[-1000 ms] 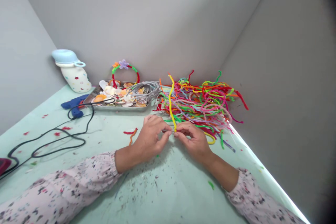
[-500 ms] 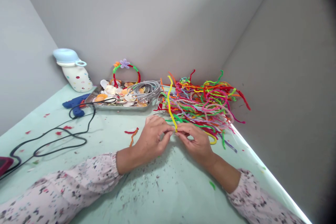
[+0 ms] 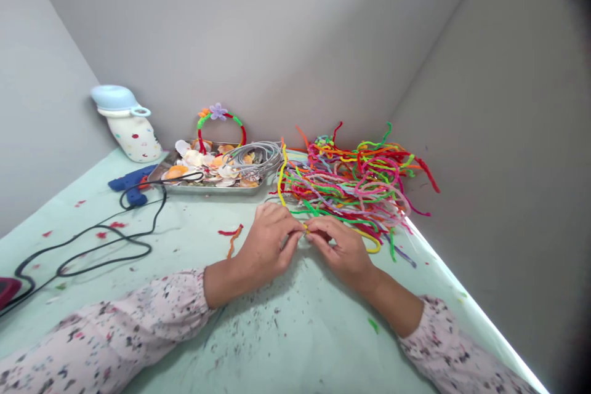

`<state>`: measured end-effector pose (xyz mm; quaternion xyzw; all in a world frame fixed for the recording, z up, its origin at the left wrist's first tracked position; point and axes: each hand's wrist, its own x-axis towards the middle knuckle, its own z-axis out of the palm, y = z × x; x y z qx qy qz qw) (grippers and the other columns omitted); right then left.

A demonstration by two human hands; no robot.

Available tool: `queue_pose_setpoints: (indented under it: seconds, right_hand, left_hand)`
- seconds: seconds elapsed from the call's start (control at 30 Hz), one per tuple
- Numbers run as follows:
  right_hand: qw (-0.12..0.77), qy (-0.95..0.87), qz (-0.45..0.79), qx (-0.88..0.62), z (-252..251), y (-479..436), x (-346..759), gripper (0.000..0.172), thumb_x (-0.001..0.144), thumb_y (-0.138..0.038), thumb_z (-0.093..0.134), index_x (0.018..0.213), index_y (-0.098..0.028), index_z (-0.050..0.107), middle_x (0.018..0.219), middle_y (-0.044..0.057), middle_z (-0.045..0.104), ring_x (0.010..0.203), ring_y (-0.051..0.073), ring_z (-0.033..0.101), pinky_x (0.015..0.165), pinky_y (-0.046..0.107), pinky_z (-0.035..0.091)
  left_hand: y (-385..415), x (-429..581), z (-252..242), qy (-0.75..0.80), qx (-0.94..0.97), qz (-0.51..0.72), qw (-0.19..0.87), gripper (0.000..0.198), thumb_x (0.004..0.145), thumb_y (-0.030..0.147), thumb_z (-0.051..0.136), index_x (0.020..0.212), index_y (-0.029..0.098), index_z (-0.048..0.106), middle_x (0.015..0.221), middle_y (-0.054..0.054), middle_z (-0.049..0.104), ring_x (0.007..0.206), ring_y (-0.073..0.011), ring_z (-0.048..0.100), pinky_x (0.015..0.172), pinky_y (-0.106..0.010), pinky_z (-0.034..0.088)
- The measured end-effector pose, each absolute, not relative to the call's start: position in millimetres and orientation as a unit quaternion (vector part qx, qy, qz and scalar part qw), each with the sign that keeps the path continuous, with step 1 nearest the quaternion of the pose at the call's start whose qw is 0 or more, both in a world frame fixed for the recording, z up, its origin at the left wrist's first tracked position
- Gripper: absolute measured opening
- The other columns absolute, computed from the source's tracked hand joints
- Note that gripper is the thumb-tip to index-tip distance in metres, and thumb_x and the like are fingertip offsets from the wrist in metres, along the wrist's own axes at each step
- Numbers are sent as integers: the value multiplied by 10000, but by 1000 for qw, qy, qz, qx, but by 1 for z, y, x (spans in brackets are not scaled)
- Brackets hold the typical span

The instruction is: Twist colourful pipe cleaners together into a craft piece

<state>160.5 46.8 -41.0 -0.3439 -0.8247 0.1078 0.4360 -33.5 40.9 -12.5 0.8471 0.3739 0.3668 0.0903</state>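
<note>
from where i'm standing: left hand [image 3: 268, 240] and right hand [image 3: 344, 249] both in a thumb-to-index pinch, tips nearly meeting on the yellow chenille stem [image 3: 282, 180]. stem sits mid-table, just short of the pile. fuzzy, bendy, one end rising in a shallow curve past the left knuckles. a short yellow turn shows between the fingertips; fingers cover the rest, can't tell how it's wound.

just beyond the hands: chenille pile [image 3: 355, 184], tangled, soft, mostly pink, red, green, orange. left of that: shallow metal tray [image 3: 217, 191], shiny rim, full of ridged shells [image 3: 196, 160], smooth grey wire coil [image 3: 258, 160] lying over its right end. fuzzy red-green hoop [image 3: 243, 135] with flowers stands at the back.

further left: blue glue gun [image 3: 133, 184], black cable [image 3: 138, 246] looped over the table cover [image 3: 295, 332], white bottle [image 3: 133, 135] tilted near the wall. red and orange scraps [image 3: 234, 240] just beside the left hand.
</note>
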Motion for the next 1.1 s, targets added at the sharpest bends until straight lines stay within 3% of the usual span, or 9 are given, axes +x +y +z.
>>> queue_pose_setpoints:
  seconds: [0.47, 0.83, 1.1]
  right_hand:
    - [355, -844, 168, -365, -36, 48, 163, 41, 916, -173, 520, 899, -210, 521, 848, 18, 549, 765, 152, 526, 693, 270, 430]
    - [400, -826, 198, -345, -44, 51, 164, 100, 902, -211, 568, 997, -222, 535, 934, 37, 577, 769, 140, 581, 692, 265, 520]
    - [405, -835, 124, -351, -46, 50, 163, 71, 906, -184, 543, 969, -217, 539, 895, 47, 606, 811, 173, 594, 695, 297, 536]
  left_hand:
    - [41, -33, -16, 375, 864, 329, 64, 162, 908, 164, 466, 975, 171, 613, 876, -64, 588, 897, -222, 486, 864, -409, 358]
    - [40, -32, -12, 379, 867, 319, 49, 194, 897, 136, 458, 949, 165, 642, 841, -61, 586, 872, -214, 490, 854, -411, 356]
    - [40, -33, -13, 381, 871, 306, 44, 209, 915, 158, 442, 942, 172, 649, 840, -61, 580, 873, -218, 479, 842, -406, 356]
